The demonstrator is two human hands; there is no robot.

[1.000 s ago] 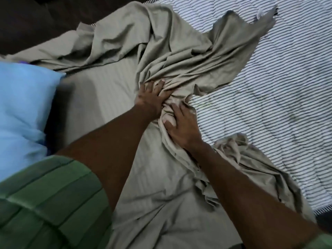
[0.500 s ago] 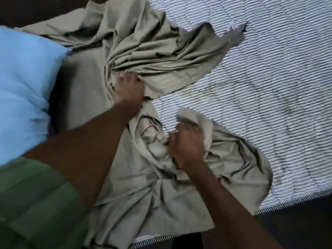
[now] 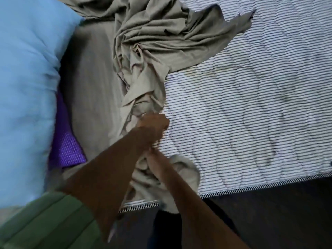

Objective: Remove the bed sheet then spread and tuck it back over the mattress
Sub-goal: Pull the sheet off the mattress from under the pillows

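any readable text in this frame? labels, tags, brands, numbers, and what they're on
None readable.
A small white tag sits at the far corner of the bed sheet; any print on it is too small and blurred to read.
The striped mattress, blue pillow and purple dotted cloth show only patterns, no words or numbers.

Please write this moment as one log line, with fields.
stage: removing sheet | left hand: grips bed sheet | right hand: grips bunched sheet near edge | mattress: right part bare | pillow: on sheet
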